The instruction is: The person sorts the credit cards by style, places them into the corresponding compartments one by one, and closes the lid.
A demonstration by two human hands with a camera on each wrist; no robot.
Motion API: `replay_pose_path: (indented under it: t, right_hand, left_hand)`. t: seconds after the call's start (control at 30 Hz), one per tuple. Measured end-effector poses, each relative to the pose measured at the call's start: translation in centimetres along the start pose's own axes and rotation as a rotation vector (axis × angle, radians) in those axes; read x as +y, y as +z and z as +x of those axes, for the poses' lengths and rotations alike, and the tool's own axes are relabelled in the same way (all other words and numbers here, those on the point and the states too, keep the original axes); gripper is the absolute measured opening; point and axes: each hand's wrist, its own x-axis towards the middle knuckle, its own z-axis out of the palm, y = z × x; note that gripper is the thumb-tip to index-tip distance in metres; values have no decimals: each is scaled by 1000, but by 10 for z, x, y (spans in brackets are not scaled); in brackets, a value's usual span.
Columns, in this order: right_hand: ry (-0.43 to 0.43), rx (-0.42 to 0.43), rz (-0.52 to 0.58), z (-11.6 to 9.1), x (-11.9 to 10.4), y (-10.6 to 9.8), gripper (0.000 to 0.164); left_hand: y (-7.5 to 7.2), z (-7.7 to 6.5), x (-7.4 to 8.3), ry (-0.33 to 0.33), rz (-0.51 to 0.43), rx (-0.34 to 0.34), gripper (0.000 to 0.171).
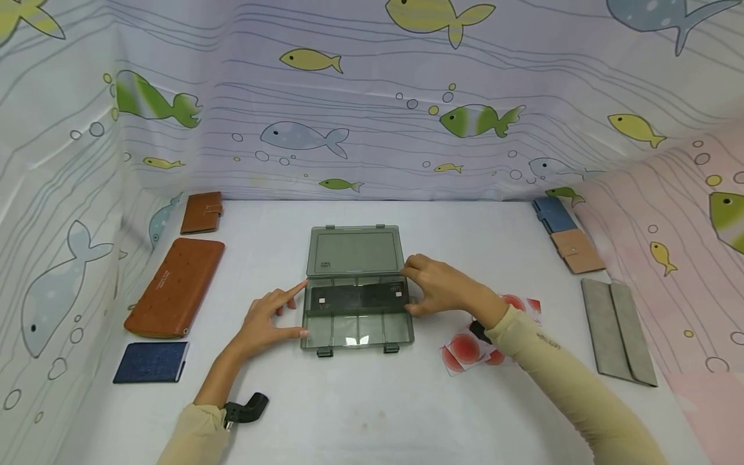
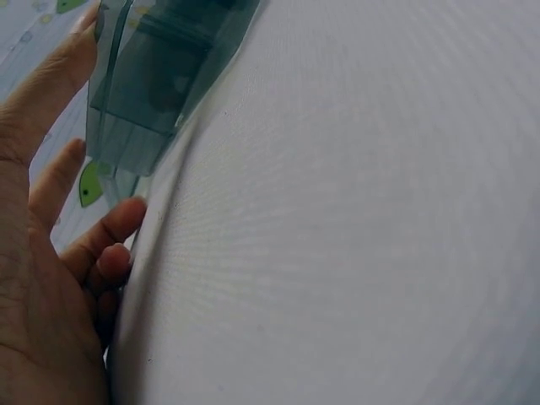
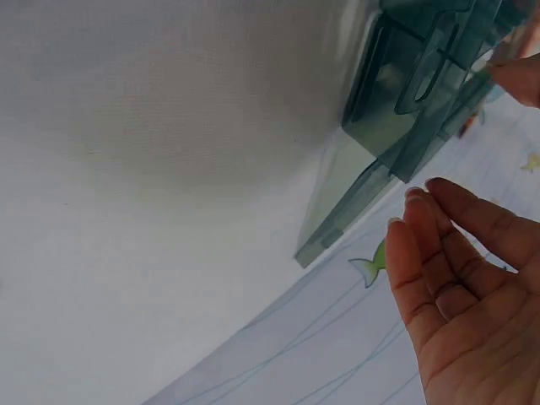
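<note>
A translucent grey-green compartment box (image 1: 357, 329) lies on the white table with its lid (image 1: 356, 253) flipped back, away from the person. Inside, black cards (image 1: 365, 298) marked VIP lie side by side across the middle dividers. My left hand (image 1: 264, 326) is at the box's left side, index fingertip by the upper corner and thumb by the lower part of the wall. Opposite it, my right hand (image 1: 438, 284) has its fingers near the hinge end and its thumb lower along the right wall. In the right wrist view, the fingers (image 3: 447, 228) are extended beside the box.
Red-and-white cards (image 1: 467, 349) lie under the right forearm. To the left are a small brown wallet (image 1: 200, 213), a long brown wallet (image 1: 174, 287) and a navy notebook (image 1: 151, 361). Blue (image 1: 555, 214), tan (image 1: 577, 250) and grey wallets (image 1: 616, 332) line the right side.
</note>
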Motion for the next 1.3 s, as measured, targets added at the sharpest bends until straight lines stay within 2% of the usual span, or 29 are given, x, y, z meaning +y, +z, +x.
replay_pose_path:
  t: [0.2,0.4,0.5,0.67,0.93,1.17,1.3]
  right_hand:
    - [72,-5,63,-24,4,-7,52]
    - [185,-99,90,-62,6,-10,49]
    - [198,-126,93,-80,6,-8,50]
    - [221,-93,100,-107,10,-5,50]
    - [397,-64,140,-146,36,-7,57]
    - [493,-85,144,-172,53,-9,53]
    - [512,-90,127,-184,60,-10,53]
  left_hand:
    - [1,0,1,-1,7,-3,93]
    - [-1,1,2,1,12,-6,92]
    - [-2,1,2,7,15,-4,92]
    - [-2,2,2,21,9,-2,93]
    - [-1,2,2,19,5,-2,93]
    - [1,3,-1,37,10,7,92]
    - [2,3,-2,33,10,6,92]
